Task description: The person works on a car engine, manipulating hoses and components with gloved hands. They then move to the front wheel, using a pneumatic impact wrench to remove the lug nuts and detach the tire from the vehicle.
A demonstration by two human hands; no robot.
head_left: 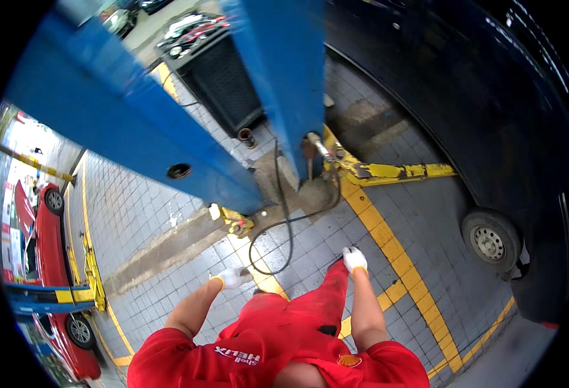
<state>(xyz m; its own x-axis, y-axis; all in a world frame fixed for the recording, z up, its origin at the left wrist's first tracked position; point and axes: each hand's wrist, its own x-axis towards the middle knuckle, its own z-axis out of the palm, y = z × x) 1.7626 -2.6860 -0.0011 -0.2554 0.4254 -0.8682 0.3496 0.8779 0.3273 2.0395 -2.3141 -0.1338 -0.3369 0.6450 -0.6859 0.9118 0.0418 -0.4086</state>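
Note:
My left hand (pixel 232 278), in a white glove, is held out over the yellow floor line, fingers loosely extended and holding nothing. My right hand (pixel 355 258), also gloved, hangs beside my red-clad leg, fingers slightly bent with nothing visible in them. In front of my hands, a black hose (pixel 287 233) lies looped on the tiles and runs up toward a blue lift post (pixel 271 71), where a silver tool (pixel 320 145) sits at an opening.
Another blue post (pixel 116 116) stands front-left. A black tool cart (pixel 216 90) sits between the posts. A dark vehicle (pixel 485 110) fills the right, beside a yellow lift arm (pixel 414 171). Red cars (pixel 51 239) stand at the left. A small can (pixel 247 137) is by the cart.

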